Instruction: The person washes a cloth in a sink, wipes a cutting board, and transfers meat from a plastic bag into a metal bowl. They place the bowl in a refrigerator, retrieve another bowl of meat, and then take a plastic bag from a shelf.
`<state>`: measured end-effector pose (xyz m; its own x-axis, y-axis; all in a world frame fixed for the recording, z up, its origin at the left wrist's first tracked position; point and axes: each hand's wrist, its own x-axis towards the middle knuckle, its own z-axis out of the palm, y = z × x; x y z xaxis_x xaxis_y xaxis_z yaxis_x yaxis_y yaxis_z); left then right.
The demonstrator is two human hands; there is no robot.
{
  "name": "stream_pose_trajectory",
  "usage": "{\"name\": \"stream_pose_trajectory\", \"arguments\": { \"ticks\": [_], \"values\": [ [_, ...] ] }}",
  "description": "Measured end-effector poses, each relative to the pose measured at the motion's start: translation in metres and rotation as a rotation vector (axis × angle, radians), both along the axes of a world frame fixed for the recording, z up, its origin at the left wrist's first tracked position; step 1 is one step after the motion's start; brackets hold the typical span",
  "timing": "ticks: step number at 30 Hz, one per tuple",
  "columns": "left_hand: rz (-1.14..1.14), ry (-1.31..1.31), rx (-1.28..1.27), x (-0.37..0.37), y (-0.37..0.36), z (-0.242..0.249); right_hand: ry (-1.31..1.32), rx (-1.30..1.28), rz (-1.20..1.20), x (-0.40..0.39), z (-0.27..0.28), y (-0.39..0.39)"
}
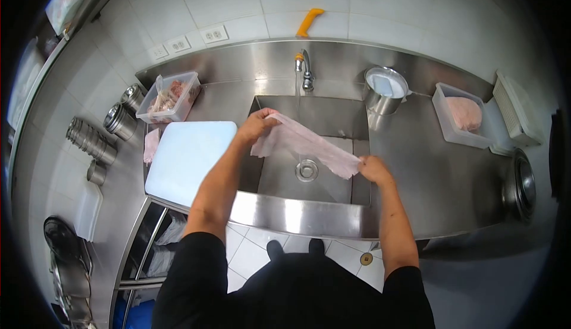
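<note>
A thin pink cloth (306,143) is stretched between my two hands above the steel sink (279,180). My left hand (259,125) grips its upper left corner, fingers closed. Lower down on the right, my right hand (375,169) pinches the opposite end. The cloth slopes down from left to right, its free edge hanging over the basin. From the faucet (307,73) a thin stream of water runs down behind the cloth. The round drain (307,170) shows below it.
A white cutting board (190,161) lies left of the sink, with another pink cloth (151,146) beside it. Behind stands a plastic tub of raw meat (172,98). On the right are a metal pot (383,100) and a tub with a pale pink mass (464,113).
</note>
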<state>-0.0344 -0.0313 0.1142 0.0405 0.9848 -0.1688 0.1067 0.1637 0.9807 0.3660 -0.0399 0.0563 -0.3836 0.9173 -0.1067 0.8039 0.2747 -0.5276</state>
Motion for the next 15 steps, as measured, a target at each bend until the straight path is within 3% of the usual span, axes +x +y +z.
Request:
{"name": "stream_pose_trajectory", "arguments": {
  "ticks": [1,4,8,10,13,15],
  "values": [
    [0.072,-0.073,0.032,0.009,0.010,-0.011,-0.148,-0.147,-0.026,-0.014,0.017,0.000],
    [0.162,-0.059,0.066,0.039,0.046,-0.027,-0.002,-0.085,0.100,-0.039,0.007,0.014],
    [-0.098,0.599,0.261,0.063,0.087,-0.023,0.284,-0.161,0.065,-0.095,0.038,0.039],
    [-0.175,0.722,0.274,0.071,0.085,-0.005,0.528,-0.107,0.048,-0.127,0.028,0.058],
    [-0.124,0.659,0.190,0.061,0.079,0.017,0.600,-0.036,0.072,-0.172,0.028,0.085],
    [-0.041,0.467,0.164,0.043,0.078,0.028,0.612,-0.148,0.121,-0.198,0.024,0.103]
  ]
}}
